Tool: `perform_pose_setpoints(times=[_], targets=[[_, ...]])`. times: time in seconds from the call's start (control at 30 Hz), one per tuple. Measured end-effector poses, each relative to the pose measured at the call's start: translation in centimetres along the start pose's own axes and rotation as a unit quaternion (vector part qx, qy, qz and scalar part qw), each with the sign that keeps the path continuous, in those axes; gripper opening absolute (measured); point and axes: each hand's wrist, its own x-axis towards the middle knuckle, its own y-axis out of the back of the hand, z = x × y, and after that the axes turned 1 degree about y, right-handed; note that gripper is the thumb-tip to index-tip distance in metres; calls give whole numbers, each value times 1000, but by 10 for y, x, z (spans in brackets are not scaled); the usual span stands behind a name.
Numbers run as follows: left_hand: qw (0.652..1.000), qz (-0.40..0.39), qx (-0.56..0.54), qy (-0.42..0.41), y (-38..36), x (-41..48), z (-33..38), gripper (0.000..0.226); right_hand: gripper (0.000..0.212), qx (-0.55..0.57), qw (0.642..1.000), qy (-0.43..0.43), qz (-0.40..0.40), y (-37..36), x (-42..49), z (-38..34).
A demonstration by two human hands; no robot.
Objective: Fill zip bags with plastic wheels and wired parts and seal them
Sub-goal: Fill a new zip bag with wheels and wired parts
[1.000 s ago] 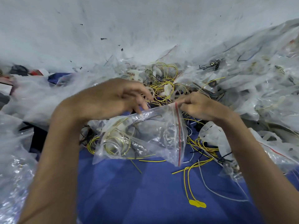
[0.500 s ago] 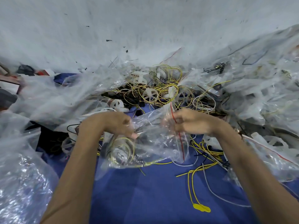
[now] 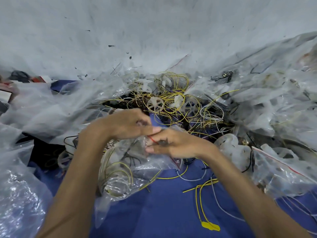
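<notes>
A clear zip bag [image 3: 123, 170] with a red seal line hangs between my hands over the blue cloth. It holds coiled yellow and white wires and a plastic wheel. My left hand [image 3: 127, 123] pinches the bag's red-lined mouth from above. My right hand [image 3: 169, 143] pinches the same edge just to the right, fingertips meeting the left hand's. Behind the hands lies a tangle of loose yellow wires [image 3: 173, 100] and white spoked plastic wheels [image 3: 155, 103].
Heaps of clear plastic bags [image 3: 274, 103] rise at the right and at the left [image 3: 42, 109]. A blue cloth [image 3: 168, 212] covers the work surface, with a loose yellow wire ending in yellow tags [image 3: 210, 225]. A white wall stands behind.
Both hands came together at the bag's red-lined mouth. The left hand moved right from the bag's side to the seal, and the bag now hangs lower and tilted.
</notes>
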Motion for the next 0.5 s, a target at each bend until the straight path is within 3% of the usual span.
perform_pose_setpoints(times=[0.07,0.13,0.2,0.27,0.3,0.33,0.37,0.43,0.5], targets=[[997,-37,20,62,2,-2,-11,30,14,38,996,-48,-58,10,-4,8],[994,-35,41,94,3,-2,-20,20,30,103,988,-101,-48,24,-8,21],[993,-26,51,108,3,-3,-20,14,30,174,971,-141,88,40,-3,37],[992,-13,57,111,3,-3,-19,15,17,198,918,-184,290,55,8,56],[993,-6,57,107,3,-4,-19,16,12,175,898,-209,347,59,12,65],[994,1,45,101,3,-4,-21,19,8,130,900,-236,342,61,15,73],[996,8,18,91,3,-4,-24,23,4,66,924,-262,270,58,17,78],[997,26,-37,65,4,-4,-25,32,20,-66,950,-296,79,39,22,81],[995,47,-79,49,6,-5,-23,32,42,-172,939,-297,33,18,26,86]])
